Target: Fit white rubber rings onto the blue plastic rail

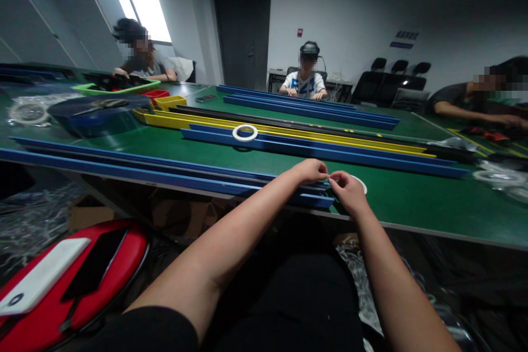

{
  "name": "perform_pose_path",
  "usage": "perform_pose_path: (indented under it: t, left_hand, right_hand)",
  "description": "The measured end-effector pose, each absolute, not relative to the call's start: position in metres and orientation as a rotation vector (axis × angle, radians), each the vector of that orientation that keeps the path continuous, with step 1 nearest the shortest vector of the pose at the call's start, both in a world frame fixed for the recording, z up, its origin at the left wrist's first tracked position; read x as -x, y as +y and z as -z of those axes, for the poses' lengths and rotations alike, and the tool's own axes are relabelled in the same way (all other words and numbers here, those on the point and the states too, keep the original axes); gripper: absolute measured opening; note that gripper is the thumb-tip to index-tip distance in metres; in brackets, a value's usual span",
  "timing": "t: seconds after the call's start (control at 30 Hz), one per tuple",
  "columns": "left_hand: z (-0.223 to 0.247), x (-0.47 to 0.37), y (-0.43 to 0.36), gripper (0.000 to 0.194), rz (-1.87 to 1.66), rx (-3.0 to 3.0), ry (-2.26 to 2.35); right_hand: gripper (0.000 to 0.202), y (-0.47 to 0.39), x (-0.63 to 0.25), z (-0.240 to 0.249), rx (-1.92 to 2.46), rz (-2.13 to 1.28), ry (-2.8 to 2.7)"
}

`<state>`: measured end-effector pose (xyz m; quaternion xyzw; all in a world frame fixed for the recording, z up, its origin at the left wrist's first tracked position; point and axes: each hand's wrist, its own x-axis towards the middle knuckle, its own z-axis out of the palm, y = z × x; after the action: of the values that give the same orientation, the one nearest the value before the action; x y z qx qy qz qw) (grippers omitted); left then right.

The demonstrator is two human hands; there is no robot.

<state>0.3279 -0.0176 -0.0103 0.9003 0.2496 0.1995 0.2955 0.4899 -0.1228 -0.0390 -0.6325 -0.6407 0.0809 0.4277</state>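
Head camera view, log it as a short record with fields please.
Left hand: fingertips at the right hand's
Right hand: fingertips at the left's; anything held too small to tell
Beside right hand: white roll, partly hidden
Near edge: blue strips on green table
Further back: white ring on other blue strips, yellow strip beyond
Around table: three other people
Red seat: white item, black flat item

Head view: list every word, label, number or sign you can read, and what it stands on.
"21" on the white shirt; the character before it is unclear.
Blue wall sign: characters too blurred to read.
Red wall sign: too small to read.
Dark mark on flat white object: unreadable.
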Motion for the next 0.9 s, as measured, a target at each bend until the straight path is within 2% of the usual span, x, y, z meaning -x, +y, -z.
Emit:
perform_pose_path:
  t: [0.77,0.9]
  left_hand:
    - [0.0108,-0.3279,-0.0192,0.019,-0.567,-2.313,0.641]
    - [0.0113,-0.3286,-0.018,0.023,-0.61,-2.306,0.624]
  right_hand:
    - [0.028,-0.1244,-0.4892,0.0391,1.493,-0.405,-1.514]
    - [0.027,-0.1233,-0.4899,0.0399,1.487,-0.415,-1.494]
